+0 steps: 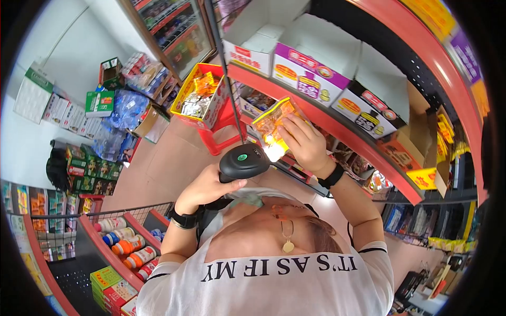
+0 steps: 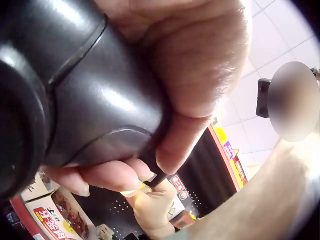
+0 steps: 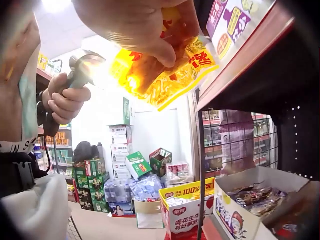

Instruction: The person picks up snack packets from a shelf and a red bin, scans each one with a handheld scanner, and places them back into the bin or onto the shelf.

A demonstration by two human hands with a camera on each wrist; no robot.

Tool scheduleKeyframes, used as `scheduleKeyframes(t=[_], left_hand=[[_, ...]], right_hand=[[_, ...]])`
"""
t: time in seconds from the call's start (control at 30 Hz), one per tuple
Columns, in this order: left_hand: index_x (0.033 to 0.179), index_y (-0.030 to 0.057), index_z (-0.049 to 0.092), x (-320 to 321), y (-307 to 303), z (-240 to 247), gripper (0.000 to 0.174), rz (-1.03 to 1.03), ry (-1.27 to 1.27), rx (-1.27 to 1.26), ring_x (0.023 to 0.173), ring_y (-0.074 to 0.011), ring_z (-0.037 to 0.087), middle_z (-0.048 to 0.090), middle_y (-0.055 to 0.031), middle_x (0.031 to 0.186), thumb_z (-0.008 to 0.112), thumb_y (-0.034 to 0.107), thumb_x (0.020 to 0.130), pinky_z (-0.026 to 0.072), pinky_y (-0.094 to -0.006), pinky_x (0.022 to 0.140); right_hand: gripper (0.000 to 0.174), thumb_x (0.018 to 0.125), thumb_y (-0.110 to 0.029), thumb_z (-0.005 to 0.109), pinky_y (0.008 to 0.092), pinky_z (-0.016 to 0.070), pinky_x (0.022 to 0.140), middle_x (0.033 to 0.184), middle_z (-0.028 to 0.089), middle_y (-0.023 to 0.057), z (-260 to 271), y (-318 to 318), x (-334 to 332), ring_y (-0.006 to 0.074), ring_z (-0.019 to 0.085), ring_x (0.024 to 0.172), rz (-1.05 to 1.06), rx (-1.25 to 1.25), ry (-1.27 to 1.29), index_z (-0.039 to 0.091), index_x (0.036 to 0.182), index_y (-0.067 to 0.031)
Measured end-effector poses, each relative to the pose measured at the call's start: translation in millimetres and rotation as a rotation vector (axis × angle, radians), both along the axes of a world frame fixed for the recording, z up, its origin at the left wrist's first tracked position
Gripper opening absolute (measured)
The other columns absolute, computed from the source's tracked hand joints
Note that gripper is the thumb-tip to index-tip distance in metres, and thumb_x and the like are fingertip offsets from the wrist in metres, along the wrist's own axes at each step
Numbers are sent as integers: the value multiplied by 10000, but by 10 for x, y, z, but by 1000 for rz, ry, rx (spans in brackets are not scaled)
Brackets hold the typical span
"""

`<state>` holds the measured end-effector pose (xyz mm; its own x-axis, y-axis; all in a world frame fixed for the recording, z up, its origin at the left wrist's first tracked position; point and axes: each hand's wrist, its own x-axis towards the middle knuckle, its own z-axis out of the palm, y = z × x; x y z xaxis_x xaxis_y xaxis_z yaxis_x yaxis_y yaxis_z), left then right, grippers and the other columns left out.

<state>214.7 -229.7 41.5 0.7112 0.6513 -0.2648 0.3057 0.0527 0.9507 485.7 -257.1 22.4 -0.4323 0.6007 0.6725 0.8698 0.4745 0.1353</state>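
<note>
In the head view my left hand (image 1: 203,187) grips a black handheld barcode scanner (image 1: 243,162) with a green button on top. Close up in the left wrist view, fingers curl round the scanner's (image 2: 110,100) black handle. My right hand (image 1: 305,142) holds a yellow and orange snack packet (image 1: 271,126) with a clear window, just in front of the scanner. Bright light from the scanner falls on the packet's (image 3: 195,67) near end in the right wrist view, where the thumb lies across its face.
A red shelf edge (image 1: 316,108) with open cartons (image 1: 311,73) runs along the right. Beyond the hands, a yellow and red box (image 1: 203,108) of packets sits on a red stool (image 1: 221,134). Bottles (image 1: 126,245) line a shelf at lower left; stacked goods (image 1: 100,163) stand by the wall.
</note>
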Motion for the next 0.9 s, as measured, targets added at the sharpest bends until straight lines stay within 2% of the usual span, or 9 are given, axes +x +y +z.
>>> scheduleKeyframes(t=[0.27,0.57,0.77,0.83,0.9], left_hand=[[1060,4,602,-456,407,-96,388,59,68,-95,724,-83,466,589,2,813,707,274,802,427,-267,663],[1064,15,613,-988,1096,-21,356,165,30,-143,773,-77,491,614,10,868,718,224,796,433,-251,726],[1083,12,606,-1353,1571,-100,359,182,92,-134,802,-77,509,631,-4,913,715,204,800,440,-253,756],[1090,6,600,-1461,1695,-131,359,184,21,-105,833,-77,526,643,-12,946,712,187,801,445,-259,788],[1101,13,593,-1567,1809,-176,350,174,-2,-106,821,-70,509,629,-3,953,705,159,803,441,-251,753]], right_hand=[[274,708,-104,561,351,488,832,1019,596,125,-143,694,-493,272,564,1036,67,-36,68,625,952,2],[266,721,-91,548,352,484,839,1025,594,119,-257,1504,-1042,269,563,1032,103,-79,95,621,959,3],[271,728,-95,550,366,474,862,1025,590,120,-371,1992,-1372,276,557,1037,122,-109,94,619,968,10],[274,728,-96,550,371,472,868,1025,588,122,-407,2135,-1481,279,554,1038,126,-112,92,619,970,13],[278,727,-97,549,376,470,874,1026,587,125,-418,2263,-1588,282,552,1040,128,-112,91,619,971,16]])
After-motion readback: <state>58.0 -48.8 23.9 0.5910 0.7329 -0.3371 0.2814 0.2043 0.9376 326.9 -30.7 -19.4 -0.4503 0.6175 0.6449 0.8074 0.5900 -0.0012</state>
